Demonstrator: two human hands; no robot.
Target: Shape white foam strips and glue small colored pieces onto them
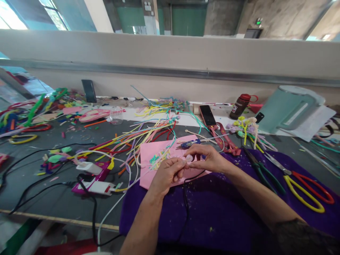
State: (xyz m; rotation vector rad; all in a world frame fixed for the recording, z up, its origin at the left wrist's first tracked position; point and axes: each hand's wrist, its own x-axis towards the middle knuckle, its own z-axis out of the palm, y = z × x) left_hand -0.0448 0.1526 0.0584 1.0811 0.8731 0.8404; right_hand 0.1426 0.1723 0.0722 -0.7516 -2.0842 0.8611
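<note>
My left hand point(172, 170) is closed in a pinch on a small pale pink piece point(189, 158), its exact kind too small to make out. From the other side, the curled thumb and forefinger of my right hand point(205, 158) close on the same piece. Both hands are over a pink sheet point(146, 177) on a purple cloth point(212, 209). Short yellow and teal bits point(158, 159) lie on the sheet, left of the hands. Just behind my fingers rests a blue tool with a pointed tip point(190, 143).
Pliers point(261, 170) and red-and-yellow-handled scissors point(300, 184) lie at right. Long fuzzy stems point(148, 129) spread behind the sheet. Cables run around a power strip point(91, 180) at left. Farther back are a phone point(207, 115), a bottle point(240, 106) and a teal kettle point(287, 108).
</note>
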